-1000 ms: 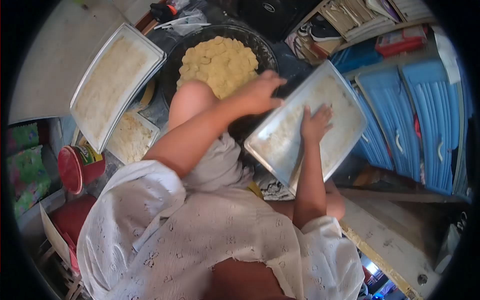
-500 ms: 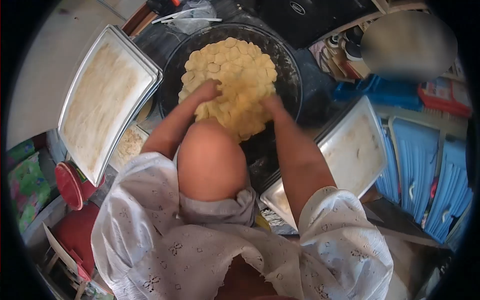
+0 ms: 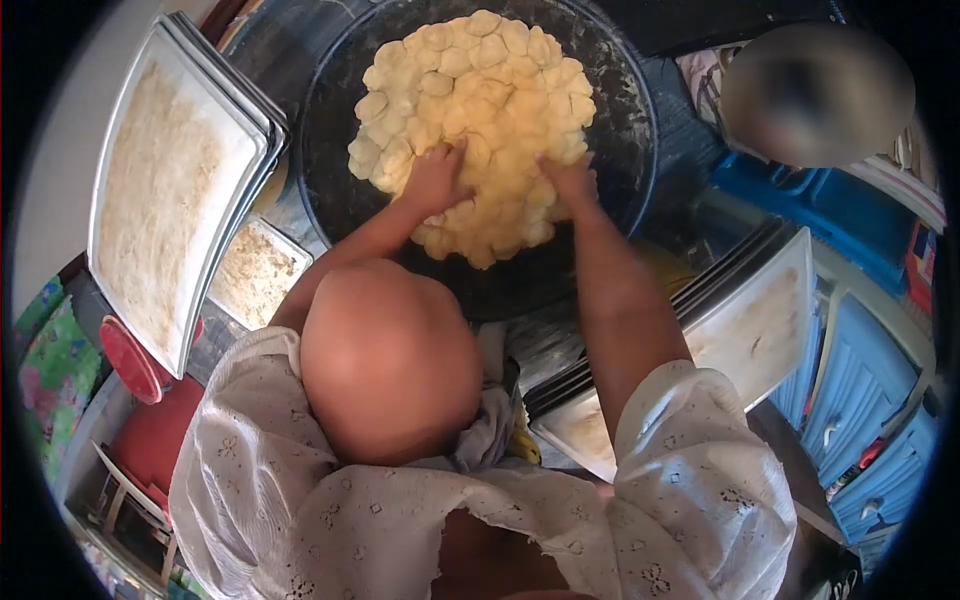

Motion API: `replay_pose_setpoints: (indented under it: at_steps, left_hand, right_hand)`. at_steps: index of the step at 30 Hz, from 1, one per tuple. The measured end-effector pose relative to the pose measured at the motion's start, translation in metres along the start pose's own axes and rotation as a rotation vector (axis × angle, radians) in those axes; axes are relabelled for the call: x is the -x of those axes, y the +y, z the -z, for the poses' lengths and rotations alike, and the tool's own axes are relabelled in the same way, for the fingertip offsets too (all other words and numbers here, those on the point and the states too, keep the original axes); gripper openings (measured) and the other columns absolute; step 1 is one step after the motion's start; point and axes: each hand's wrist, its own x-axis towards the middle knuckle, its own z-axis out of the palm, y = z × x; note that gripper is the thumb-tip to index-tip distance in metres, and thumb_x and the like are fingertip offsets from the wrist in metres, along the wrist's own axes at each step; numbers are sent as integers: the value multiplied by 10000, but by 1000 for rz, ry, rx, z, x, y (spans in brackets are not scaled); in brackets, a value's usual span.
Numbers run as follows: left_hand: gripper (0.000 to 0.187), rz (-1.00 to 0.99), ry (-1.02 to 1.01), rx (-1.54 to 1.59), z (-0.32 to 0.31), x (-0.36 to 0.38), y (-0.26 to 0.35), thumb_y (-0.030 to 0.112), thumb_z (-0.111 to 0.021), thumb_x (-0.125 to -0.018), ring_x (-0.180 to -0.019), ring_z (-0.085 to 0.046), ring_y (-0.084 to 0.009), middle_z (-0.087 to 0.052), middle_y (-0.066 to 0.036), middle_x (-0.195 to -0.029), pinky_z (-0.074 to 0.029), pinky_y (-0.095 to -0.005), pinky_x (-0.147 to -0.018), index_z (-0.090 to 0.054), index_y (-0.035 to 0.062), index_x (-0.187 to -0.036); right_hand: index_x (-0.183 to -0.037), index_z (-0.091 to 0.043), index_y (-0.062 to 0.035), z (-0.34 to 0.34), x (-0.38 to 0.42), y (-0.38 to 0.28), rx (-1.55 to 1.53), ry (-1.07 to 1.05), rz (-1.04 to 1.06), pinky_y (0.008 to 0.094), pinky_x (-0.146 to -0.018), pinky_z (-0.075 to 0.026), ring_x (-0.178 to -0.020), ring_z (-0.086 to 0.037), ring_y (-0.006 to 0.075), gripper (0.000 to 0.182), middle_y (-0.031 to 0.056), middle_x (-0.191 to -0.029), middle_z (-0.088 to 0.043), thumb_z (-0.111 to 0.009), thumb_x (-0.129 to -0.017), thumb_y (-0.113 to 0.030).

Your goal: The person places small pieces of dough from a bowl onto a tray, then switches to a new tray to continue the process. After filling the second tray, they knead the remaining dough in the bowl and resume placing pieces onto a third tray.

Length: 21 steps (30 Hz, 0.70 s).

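Observation:
A broad mound of pale yellow dough (image 3: 490,110), its surface lumpy with rounded pieces pressed together, lies in a wide dark round basin (image 3: 335,135). My left hand (image 3: 435,182) rests on the near left part of the dough, with its fingers apart and some tips hidden against it. On the right edge of the mound is my right hand (image 3: 570,182), also touching dough, its fingers spread. No tool shows in either hand.
Stacked metal trays (image 3: 170,190) lean at the left, with a floury tray (image 3: 258,270) beside them. More trays (image 3: 740,330) stand tilted at the right, near blue drawers (image 3: 850,380). A red lid (image 3: 135,358) is at lower left. A blurred oval covers something upper right.
The view has shifted, so the basin and dough appear larger and higher. My right hand was blurred by motion and now looks sharper on the dough. Both hands remain at the mound.

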Motion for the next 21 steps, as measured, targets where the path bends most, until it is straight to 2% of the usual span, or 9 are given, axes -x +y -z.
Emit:
replay_pose_setpoints:
  at_steps: [4, 7, 9, 11, 13, 15, 17, 19, 21]
  left_hand:
    - [570, -158, 155, -185, -2, -16, -6, 313, -717, -661, -1060, -461, -341, -456, -163, -1179, -390, -428, -868, -509, 66, -1131]
    - [468, -220, 69, -150, -7, -21, -6, 280, -723, -660, -988, -511, -352, -523, -172, -1081, -413, -409, -840, -530, 58, -1024]
    - [431, -153, -110, -83, -9, -16, -2, 263, -717, -664, -949, -533, -349, -560, -172, -1014, -414, -402, -839, -529, 54, -991]
    - [414, -123, 143, 29, -21, -5, 1, 265, -679, -667, -857, -558, -344, -613, -163, -801, -433, -403, -782, -576, 47, -1004]
    - [364, -146, 170, 98, -22, -5, -2, 260, -678, -665, -930, -543, -331, -599, -163, -956, -430, -397, -787, -608, 47, -952]
    - [417, -208, 334, -303, -11, -3, 0, 268, -688, -666, -1017, -501, -359, -526, -169, -1138, -419, -401, -843, -595, 48, -1008]
    - [453, -329, 381, -378, -7, -3, -5, 288, -684, -663, -1050, -479, -364, -502, -165, -1153, -430, -405, -824, -583, 53, -1037]
    - [461, -190, -58, -257, -2, 1, 1, 287, -681, -655, -1034, -488, -361, -521, -154, -1083, -436, -410, -815, -585, 53, -1041]
    - [406, -128, -55, -220, -4, 5, 3, 263, -663, -653, -1039, -490, -333, -520, -138, -1069, -435, -401, -812, -602, 57, -998]
  right_hand:
    - [-1292, -413, -44, 2, -11, 8, 175, -154, 7, 465, -998, -308, -1240, -357, 343, 953, 194, -1376, -322, -658, -598, -650]
    - [-1140, -565, -28, -8, -5, 15, 262, 115, 187, 401, -921, -407, -1109, -492, 353, 800, 202, -1231, -492, -634, -629, -639]
    - [-1117, -583, -53, -8, -26, 29, -49, -138, 160, 367, -859, -440, -1022, -549, 328, 707, 184, -1129, -563, -618, -669, -600]
    - [-1122, -572, -34, 6, -34, 30, -126, -247, 146, 366, -832, -445, -961, -573, 318, 715, 191, -1065, -589, -613, -673, -590]
    - [-1126, -560, -15, 14, -28, 27, -196, -351, 126, 365, -806, -450, -900, -597, 308, 724, 199, -1000, -615, -607, -677, -580]
    - [-1095, -573, 5, 15, -12, 16, -130, -213, -66, 373, -799, -450, -904, -593, 287, 675, 188, -1029, -605, -578, -723, -557]
    - [-1107, -566, 0, -2, -30, 24, -113, -277, 98, 376, -792, -451, -891, -592, 276, 656, 172, -1020, -605, -580, -734, -539]
    - [-1119, -559, -5, -18, -36, 33, -102, -341, 262, 379, -785, -452, -878, -590, 266, 638, 157, -1011, -604, -582, -744, -521]
    - [-1133, -553, -3, -31, -20, 30, -582, -513, 162, 364, -835, -447, -994, -552, 237, 577, 137, -1079, -584, -572, -801, -475]
